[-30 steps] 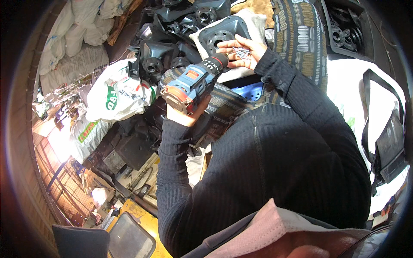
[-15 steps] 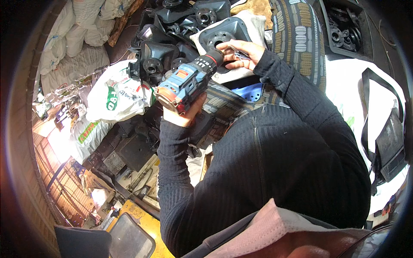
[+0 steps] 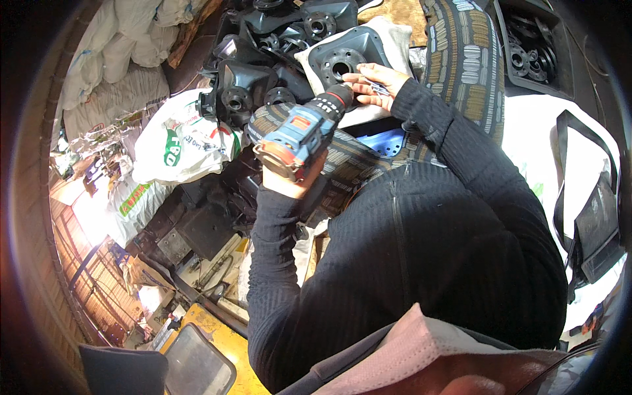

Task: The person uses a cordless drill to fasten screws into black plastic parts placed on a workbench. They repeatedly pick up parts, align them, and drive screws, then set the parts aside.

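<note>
My left hand (image 3: 284, 185) is wrapped round the grip of a blue cordless drill (image 3: 304, 126), whose chuck points away and to the right. My right hand (image 3: 394, 80) has several small shiny metal pieces (image 3: 377, 87), seemingly screws, in its bent fingers. Its thumb and fingertips are pinched together close to the tip of the drill. Just beyond the fingertips lies a black part (image 3: 361, 43) with a square flange and a round, holed hub. That part rests on a whitish cloth pad (image 3: 397, 34). The drill's bit is hard to make out.
More black flanged parts (image 3: 247, 79) are heaped at the far left. A black crate (image 3: 561, 76) of round parts stands far right. Patterned cushioning (image 3: 461, 72) curves beside the pad, with a blue perforated piece (image 3: 385, 142) below. White bags (image 3: 181, 148) lie on the left.
The drill and my left hand have moved a little to the right. My right fingertips have drawn back from the hub to beside the drill's tip. My view has shifted slightly.
</note>
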Action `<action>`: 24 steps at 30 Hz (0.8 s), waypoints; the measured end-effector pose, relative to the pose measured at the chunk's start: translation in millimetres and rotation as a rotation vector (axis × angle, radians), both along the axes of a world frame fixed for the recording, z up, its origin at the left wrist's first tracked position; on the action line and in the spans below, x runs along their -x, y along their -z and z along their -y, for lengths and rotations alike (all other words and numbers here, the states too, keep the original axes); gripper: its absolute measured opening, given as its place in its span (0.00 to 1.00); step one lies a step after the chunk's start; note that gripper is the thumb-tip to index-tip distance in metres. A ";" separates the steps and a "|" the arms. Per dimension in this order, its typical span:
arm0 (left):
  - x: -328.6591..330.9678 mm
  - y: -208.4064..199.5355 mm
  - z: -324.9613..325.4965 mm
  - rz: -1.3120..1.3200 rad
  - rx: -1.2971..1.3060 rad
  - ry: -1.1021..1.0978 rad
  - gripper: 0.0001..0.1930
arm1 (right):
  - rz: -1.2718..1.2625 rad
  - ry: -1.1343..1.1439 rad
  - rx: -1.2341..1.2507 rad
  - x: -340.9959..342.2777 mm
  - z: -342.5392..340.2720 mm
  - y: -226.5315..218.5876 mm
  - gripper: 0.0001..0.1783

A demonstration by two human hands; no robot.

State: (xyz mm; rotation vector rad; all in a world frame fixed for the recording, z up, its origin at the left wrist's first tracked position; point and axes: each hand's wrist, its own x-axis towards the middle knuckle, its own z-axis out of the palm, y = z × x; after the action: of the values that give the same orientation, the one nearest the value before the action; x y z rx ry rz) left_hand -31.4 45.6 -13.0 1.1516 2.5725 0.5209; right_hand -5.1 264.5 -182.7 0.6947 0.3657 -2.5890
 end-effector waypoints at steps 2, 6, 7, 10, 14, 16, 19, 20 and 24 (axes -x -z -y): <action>-1.8 -0.8 -7.5 -0.035 0.032 0.021 0.17 | -0.006 -0.006 0.056 -0.2 2.4 5.5 0.14; -3.6 7.1 -4.0 0.005 0.068 -0.029 0.18 | -0.003 -0.014 0.055 -3.1 9.9 6.6 0.14; -3.1 9.9 -2.7 0.005 0.084 -0.027 0.18 | 0.007 -0.004 0.045 -3.3 10.7 7.0 0.14; -3.0 15.8 1.0 0.021 0.117 -0.040 0.19 | 0.011 0.021 0.030 -3.9 14.2 10.0 0.14; 0.8 9.6 -14.8 -0.060 0.225 0.115 0.21 | -0.020 -0.022 0.027 -3.1 15.3 14.6 0.14; -3.3 8.2 -18.7 0.316 0.046 -0.159 0.21 | -0.033 -0.068 0.026 -2.4 14.0 12.6 0.15; -6.9 4.0 -20.5 0.560 -0.170 -0.327 0.19 | -0.042 -0.096 -0.009 -2.7 13.7 16.7 0.17; -6.1 6.1 -19.6 0.628 -0.228 -0.366 0.19 | -0.033 -0.085 -0.035 -3.2 14.0 19.3 0.18; 6.8 15.5 -6.6 0.052 0.201 0.009 0.18 | -0.060 -0.056 0.027 -4.9 18.2 25.5 0.21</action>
State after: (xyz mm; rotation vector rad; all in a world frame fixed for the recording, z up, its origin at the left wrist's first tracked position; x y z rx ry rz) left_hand -38.1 52.2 -28.5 1.0659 2.5066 0.2777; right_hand -0.2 246.3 -208.2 0.5901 0.3635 -2.5607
